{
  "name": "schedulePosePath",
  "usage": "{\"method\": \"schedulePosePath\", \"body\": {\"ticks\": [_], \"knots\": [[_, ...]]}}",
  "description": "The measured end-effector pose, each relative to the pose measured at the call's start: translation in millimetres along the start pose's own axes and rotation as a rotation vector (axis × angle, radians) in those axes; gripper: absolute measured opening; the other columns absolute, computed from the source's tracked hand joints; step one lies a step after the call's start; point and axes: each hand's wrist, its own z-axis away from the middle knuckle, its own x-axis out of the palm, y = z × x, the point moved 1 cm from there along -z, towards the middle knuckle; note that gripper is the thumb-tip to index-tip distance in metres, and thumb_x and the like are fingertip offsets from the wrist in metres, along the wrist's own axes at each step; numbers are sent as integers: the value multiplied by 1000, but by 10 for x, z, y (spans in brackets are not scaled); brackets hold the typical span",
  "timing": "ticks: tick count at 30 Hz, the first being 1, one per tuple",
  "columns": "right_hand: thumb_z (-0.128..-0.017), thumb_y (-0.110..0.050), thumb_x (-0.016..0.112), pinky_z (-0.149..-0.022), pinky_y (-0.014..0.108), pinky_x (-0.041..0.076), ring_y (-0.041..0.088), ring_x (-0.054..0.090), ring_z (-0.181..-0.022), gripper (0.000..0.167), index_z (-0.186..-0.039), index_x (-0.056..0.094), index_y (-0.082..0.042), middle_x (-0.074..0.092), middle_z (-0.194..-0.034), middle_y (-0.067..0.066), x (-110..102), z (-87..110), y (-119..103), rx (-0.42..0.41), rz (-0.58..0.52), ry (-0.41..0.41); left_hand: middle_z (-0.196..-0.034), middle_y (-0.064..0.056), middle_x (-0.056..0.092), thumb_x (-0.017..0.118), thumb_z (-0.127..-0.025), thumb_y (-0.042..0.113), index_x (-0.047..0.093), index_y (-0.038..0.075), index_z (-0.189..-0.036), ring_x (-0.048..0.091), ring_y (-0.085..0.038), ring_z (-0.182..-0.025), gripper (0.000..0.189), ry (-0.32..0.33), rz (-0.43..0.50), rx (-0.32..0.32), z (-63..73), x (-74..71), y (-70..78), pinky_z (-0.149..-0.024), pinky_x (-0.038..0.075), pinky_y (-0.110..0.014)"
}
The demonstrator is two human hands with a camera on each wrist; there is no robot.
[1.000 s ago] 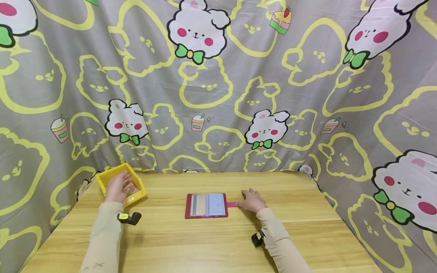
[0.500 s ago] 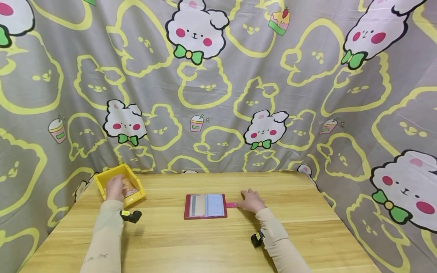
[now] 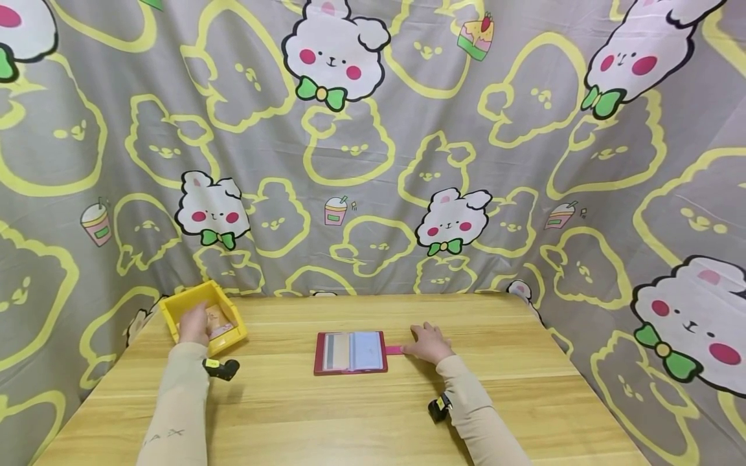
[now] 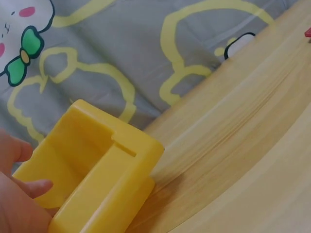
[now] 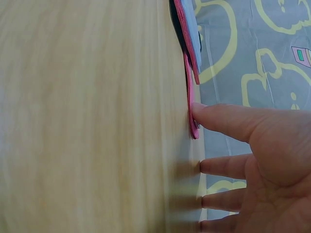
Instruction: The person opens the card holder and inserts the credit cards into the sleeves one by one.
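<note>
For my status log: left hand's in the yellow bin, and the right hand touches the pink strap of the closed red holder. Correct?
The red holder is open, not closed, as the head view shows. The left hand is in the yellow bin and the right hand touches the pink strap.

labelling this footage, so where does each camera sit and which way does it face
Head: worn on the head, facing forward and down at table and curtain; left hand, right hand and sleeves show.
Left wrist: worn there, facing the yellow bin; part of left hand shows.
Right wrist: worn there, facing the pink strap; right hand shows.
Head and left wrist share the yellow bin.
</note>
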Motion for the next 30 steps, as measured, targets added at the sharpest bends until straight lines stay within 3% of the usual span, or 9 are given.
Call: {"method": "schedulePosePath", "body": {"ticks": [2,6,8,11,18,23,26,28,30], "knots": [[-82,-38,71,-104,78,21,54,24,-141,69,-139,51,-6,34,-151,30,0,1,6,3,-3,-2,-50,10,29,36,-102,31,35,11,-141,29,-8,-47,43,-3,-24,5,-7,-4,-1,-79,39,-30],[-83,-39,71,-104,79,20,54,24,-141,69,-140,51,-6,34,-151,30,1,1,11,3,-3,-2,-49,9,32,39,-102,34,52,11,-100,35,-11,-50,27,2,-76,19,6,-5,9,-65,38,-31],[-83,-39,71,-104,79,20,54,25,-140,69,-139,51,-6,35,-151,30,3,1,8,0,1,-1,-47,9,34,39,-103,34,49,17,-74,36,-12,-49,35,-12,-81,23,10,-3,17,-61,38,-31],[-83,-39,71,-104,79,21,54,25,-140,69,-139,51,-5,35,-151,30,7,3,11,-2,5,2,-46,10,35,38,-103,34,40,22,-55,35,-10,-47,50,-55,-77,22,20,9,37,-57,38,-29],[-83,-40,70,-104,78,21,52,26,-141,69,-140,51,-6,35,-151,29,9,6,9,6,4,2,-51,11,35,34,-103,40,46,23,-71,36,-8,-49,39,-126,-138,-8,39,31,68,-62,37,-28],[-83,-40,70,-105,78,20,51,26,-141,69,-140,51,-6,35,-151,28,13,4,3,10,-2,1,-49,11,34,33,-103,38,37,24,-55,36,-8,-48,51,-115,-138,-4,30,17,68,-61,38,-27],[-83,-39,70,-105,78,20,52,26,-141,69,-140,51,-5,35,-151,29,14,6,7,10,-3,0,-48,11,33,35,-103,37,34,22,-55,35,-8,-46,51,-78,-114,-2,9,11,57,-56,37,-27],[-83,-39,70,-105,78,20,52,26,-141,69,-140,51,-5,35,-151,29,13,5,11,9,-1,2,-63,8,41,35,-103,39,47,17,-69,37,-10,-51,42,-58,-100,-13,9,11,46,-58,37,-28],[-83,-39,70,-105,78,21,52,26,-141,69,-139,51,-5,35,-151,29,9,3,14,7,1,6,-86,1,46,36,-102,41,54,11,-98,39,-10,-58,36,-38,-81,-26,6,21,38,-61,38,-28]]}}
